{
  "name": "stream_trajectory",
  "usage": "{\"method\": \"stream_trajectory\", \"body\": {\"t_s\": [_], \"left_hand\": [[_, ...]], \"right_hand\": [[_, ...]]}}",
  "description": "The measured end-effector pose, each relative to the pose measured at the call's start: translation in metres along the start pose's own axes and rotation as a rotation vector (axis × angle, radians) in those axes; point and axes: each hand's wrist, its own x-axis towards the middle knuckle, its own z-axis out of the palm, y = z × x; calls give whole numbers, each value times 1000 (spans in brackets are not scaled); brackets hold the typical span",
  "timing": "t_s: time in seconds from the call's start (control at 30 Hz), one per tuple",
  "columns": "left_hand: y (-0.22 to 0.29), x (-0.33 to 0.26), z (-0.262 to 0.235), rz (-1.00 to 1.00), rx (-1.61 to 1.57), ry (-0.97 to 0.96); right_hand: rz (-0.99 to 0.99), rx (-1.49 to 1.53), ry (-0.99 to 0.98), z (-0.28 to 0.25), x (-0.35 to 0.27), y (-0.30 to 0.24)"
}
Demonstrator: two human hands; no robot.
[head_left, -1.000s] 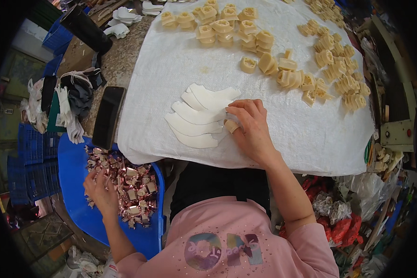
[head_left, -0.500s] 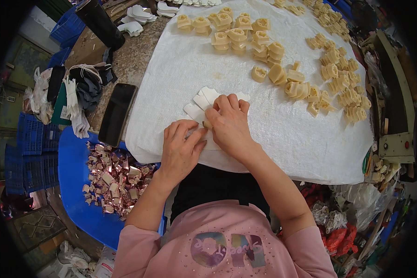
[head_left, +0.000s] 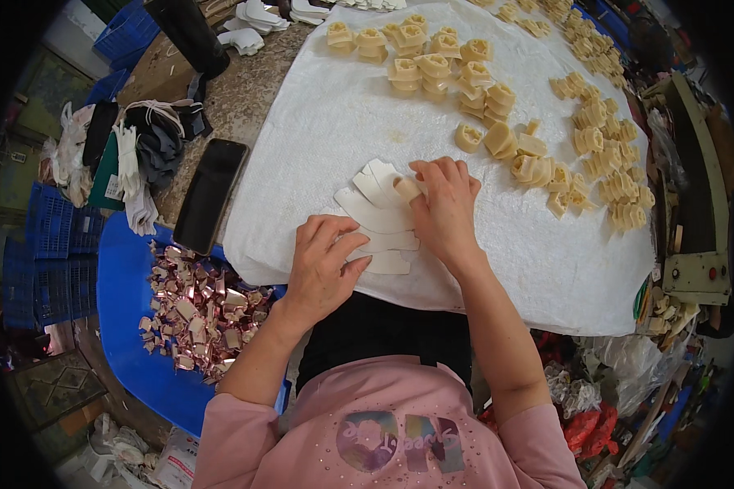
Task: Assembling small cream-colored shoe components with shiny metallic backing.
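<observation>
On the white woven sheet [head_left: 302,155] in front of me, several flat, curved white pieces [head_left: 375,213] lie fanned out and overlapping. My right hand [head_left: 446,208] is at their right side, its thumb and fingers closed on a small tan block [head_left: 408,189] against the upper pieces. What the block is made of cannot be made out. My left hand [head_left: 324,259] rests at the lower left edge of the fan. Its fingers are loosely bent, with the thumb apart from them, and the fingertips touch or nearly touch the nearest white pieces.
Cream moulded pieces [head_left: 432,67] stand in stacks at the far side and right. A black phone [head_left: 210,196] lies left of the sheet, near gloves [head_left: 126,163] and a dark cylinder [head_left: 189,37]. Below left, a blue tub [head_left: 126,326] holds shiny pink pieces [head_left: 196,314].
My right hand has moved right, uncovering more of the white pieces and the tan block. The white pieces are now more spread out. My left hand has barely moved.
</observation>
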Motion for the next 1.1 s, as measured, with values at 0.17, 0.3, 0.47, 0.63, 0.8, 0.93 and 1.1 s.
{"method": "stream_trajectory", "body": {"t_s": [0.17, 0.3, 0.47, 0.63, 0.8, 0.93, 1.1], "left_hand": [[-5, 11, -1, 11, -67, -34], [-6, 17, 3, -9, -94, -42], [-6, 25, 3, -45, -5, 0], [-7, 17, -8, -238, 267, -29], [-3, 7, -6, -258, 307, -23], [-2, 11, -5, -288, 228, -63], [0, 10, -5, -247, 122, -4]], "right_hand": [[9, -9, -34, 16, 14, -2], [74, -57, -188, 16, 19, -5], [12, -6, -112, 22, 13, -1], [-10, 4, -106, 20, 14, -1], [-33, -46, -127, 19, 10, -3], [-34, 68, 7, 22, 3, 5], [42, 105, -111, 15, 2, -8]]}}
